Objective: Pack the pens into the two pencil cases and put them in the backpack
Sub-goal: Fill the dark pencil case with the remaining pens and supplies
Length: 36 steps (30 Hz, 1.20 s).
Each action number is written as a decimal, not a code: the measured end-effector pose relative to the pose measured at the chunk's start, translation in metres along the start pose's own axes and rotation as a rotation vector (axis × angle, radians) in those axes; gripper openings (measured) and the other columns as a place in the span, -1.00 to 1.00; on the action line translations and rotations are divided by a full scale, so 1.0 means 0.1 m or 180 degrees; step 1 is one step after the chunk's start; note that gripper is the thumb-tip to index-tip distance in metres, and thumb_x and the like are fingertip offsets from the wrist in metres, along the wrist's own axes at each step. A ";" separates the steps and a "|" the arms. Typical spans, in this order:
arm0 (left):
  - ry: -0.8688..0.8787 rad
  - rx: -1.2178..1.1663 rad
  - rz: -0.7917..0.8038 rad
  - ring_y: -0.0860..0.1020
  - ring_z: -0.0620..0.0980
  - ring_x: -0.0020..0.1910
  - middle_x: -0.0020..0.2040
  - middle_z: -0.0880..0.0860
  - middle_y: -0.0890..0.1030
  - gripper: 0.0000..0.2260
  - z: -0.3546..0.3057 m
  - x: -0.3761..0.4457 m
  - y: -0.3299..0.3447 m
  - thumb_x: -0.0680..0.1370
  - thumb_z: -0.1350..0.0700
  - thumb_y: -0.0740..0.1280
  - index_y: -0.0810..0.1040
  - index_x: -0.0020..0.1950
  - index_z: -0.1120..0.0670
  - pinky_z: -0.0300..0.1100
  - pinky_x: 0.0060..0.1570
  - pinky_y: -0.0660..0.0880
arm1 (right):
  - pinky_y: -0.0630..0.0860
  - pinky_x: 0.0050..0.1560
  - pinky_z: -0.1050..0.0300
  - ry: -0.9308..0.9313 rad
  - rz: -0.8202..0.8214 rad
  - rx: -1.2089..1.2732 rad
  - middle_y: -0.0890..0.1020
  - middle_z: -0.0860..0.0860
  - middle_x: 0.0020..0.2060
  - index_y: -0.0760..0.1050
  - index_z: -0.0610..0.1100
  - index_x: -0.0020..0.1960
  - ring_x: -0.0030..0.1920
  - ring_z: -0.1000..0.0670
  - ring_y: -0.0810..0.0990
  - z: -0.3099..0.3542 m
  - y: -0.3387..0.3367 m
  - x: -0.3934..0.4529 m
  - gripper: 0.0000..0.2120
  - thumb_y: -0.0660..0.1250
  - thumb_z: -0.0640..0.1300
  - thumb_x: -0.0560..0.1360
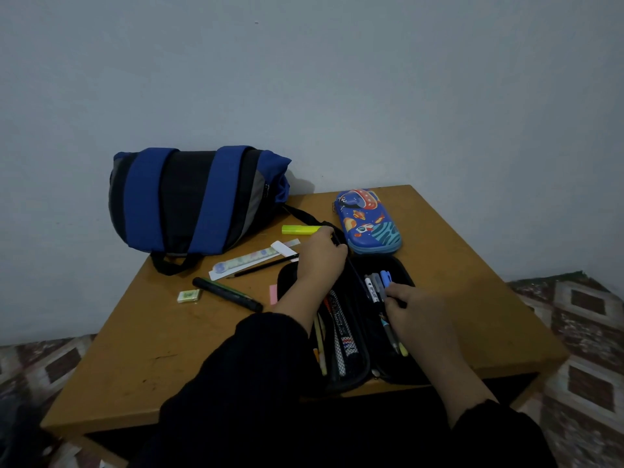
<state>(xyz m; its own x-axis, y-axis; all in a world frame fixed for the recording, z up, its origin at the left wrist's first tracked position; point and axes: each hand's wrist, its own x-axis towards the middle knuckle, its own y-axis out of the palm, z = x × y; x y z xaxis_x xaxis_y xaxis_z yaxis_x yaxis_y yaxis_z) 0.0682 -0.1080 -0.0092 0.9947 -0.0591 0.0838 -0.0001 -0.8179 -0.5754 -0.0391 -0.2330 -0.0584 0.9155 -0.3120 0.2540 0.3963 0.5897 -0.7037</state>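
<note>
A black pencil case (351,319) lies unzipped and folded flat open at the near middle of the table (162,349), a soft fabric shell with rounded corners and a dark divider flap standing along its spine. Its left half holds a row of pens (341,336) lying lengthwise, among them slim yellowish barrels and a white one with printed markings; its right half holds another cluster of pens (380,285) with grey, white and pale blue caps pointing away. The left hand (320,258) rests on the far left part of the case, its grip curled over the top of the divider flap, though the dim light leaves it unclear whether the fingers truly pinch it. The right hand (415,309) lies over the right half, fingers curled down onto the pens there, seemingly holding one or two. Just beyond the case sits a second pencil case (368,221), a hard, glossy, moulded blue shell printed with a rocket and planets, zipped closed. At the far left corner a blue, black and grey backpack (192,201) of soft nylon lies on its side against the wall, straps trailing. Loose on the smooth tan wood are a yellow highlighter (300,229), a pastel ruler (250,258) lying on a white paper strip, a thin black pencil (266,265), a thick black marker (226,293), a small pale green eraser (189,295) and a pink sticky tab (273,293) beside the case's left edge.
</note>
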 end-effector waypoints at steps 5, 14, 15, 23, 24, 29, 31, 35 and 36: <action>-0.0011 0.0262 0.0147 0.58 0.16 -0.02 -0.07 0.16 0.59 -0.94 -0.03 0.06 -0.01 0.52 0.22 0.32 0.49 -0.07 0.06 0.00 -0.02 0.54 | 0.46 -0.37 0.20 -0.0019 -0.0030 0.0029 0.68 -0.05 -0.07 0.59 -0.15 0.20 -0.37 0.08 0.52 0.03 -0.01 -0.01 -0.75 0.26 -0.19 0.56; 0.0122 0.0495 0.0465 0.57 0.10 -0.10 -0.13 0.10 0.58 -0.84 -0.02 0.05 0.09 0.49 0.18 0.37 0.56 0.04 0.19 -0.10 -0.18 0.52 | 0.41 -0.42 0.23 -0.0105 -0.0048 -0.0028 0.68 -0.08 -0.06 0.59 -0.17 0.18 -0.42 0.08 0.47 0.04 -0.01 -0.03 -0.75 0.25 -0.18 0.57; 0.0164 0.0566 0.0522 0.56 0.09 -0.15 -0.18 0.08 0.56 -0.86 -0.02 0.03 0.09 0.48 0.17 0.39 0.56 0.00 0.18 -0.13 -0.27 0.48 | 0.39 -0.42 0.27 -0.0109 -0.0040 -0.0020 0.68 -0.08 -0.04 0.58 -0.17 0.19 -0.41 0.08 0.48 0.04 -0.01 -0.03 -0.75 0.25 -0.18 0.57; 0.0652 0.1088 0.0551 0.46 0.07 0.12 0.15 0.10 0.40 -0.66 0.13 -0.06 0.18 0.50 0.07 0.39 0.54 0.25 0.12 -0.08 0.12 0.47 | 0.47 -0.27 0.20 -0.0131 -0.0095 -0.0046 0.66 -0.07 0.07 0.58 -0.16 0.21 -0.27 0.03 0.56 0.04 0.00 -0.03 -0.74 0.25 -0.17 0.57; 0.0728 0.1156 0.0541 0.44 0.07 0.16 0.17 0.10 0.39 -0.66 0.16 -0.07 0.19 0.51 0.06 0.39 0.54 0.25 0.11 -0.08 0.16 0.44 | 0.44 -0.26 0.24 -0.0116 -0.0073 -0.0041 0.65 -0.07 0.10 0.57 -0.16 0.23 -0.24 0.03 0.57 0.04 0.00 -0.02 -0.73 0.25 -0.17 0.57; 0.0899 0.1347 0.0513 0.38 0.07 0.22 0.19 0.12 0.38 -0.64 0.22 -0.10 0.21 0.55 0.02 0.34 0.51 0.29 0.17 -0.05 0.22 0.40 | 0.55 -0.07 0.15 -0.0196 -0.0121 0.0001 0.64 -0.10 0.12 0.58 -0.21 0.20 -0.06 -0.04 0.62 0.05 -0.01 -0.03 -0.74 0.26 -0.20 0.56; 0.0923 0.1338 0.0526 0.38 0.07 0.23 0.20 0.11 0.38 -0.64 0.23 -0.10 0.21 0.56 0.02 0.32 0.52 0.29 0.17 -0.03 0.25 0.39 | 0.58 -0.12 0.03 -0.0212 -0.0138 -0.0026 0.66 -0.13 0.05 0.60 -0.21 0.16 -0.16 -0.04 0.62 0.05 -0.01 -0.03 -0.76 0.26 -0.20 0.56; 0.0926 0.1232 0.0524 0.36 0.06 0.25 0.18 0.09 0.39 -0.71 0.26 -0.09 0.21 0.58 0.07 0.28 0.55 0.26 0.13 -0.01 0.28 0.37 | 0.57 -0.18 -0.05 -0.0204 -0.0166 -0.0021 0.67 -0.15 -0.05 0.62 -0.22 0.11 -0.25 -0.05 0.60 0.04 0.00 -0.03 -0.79 0.27 -0.22 0.55; 0.0916 0.1210 0.0521 0.36 0.06 0.26 0.19 0.09 0.39 -0.71 0.27 -0.09 0.21 0.58 0.08 0.28 0.54 0.27 0.12 -0.01 0.28 0.36 | 0.57 -0.16 -0.04 -0.0195 -0.0169 -0.0025 0.67 -0.15 -0.06 0.62 -0.22 0.11 -0.22 -0.06 0.60 0.04 0.00 -0.03 -0.79 0.27 -0.22 0.55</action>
<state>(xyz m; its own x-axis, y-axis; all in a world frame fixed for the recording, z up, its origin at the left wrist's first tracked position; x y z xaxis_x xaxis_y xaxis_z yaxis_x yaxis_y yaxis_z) 0.0623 -0.1090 -0.0438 0.9162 -0.3684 0.1578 -0.0632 -0.5215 -0.8509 -0.0416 -0.2288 -0.0565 0.8958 -0.2964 0.3312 0.4441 0.5676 -0.6932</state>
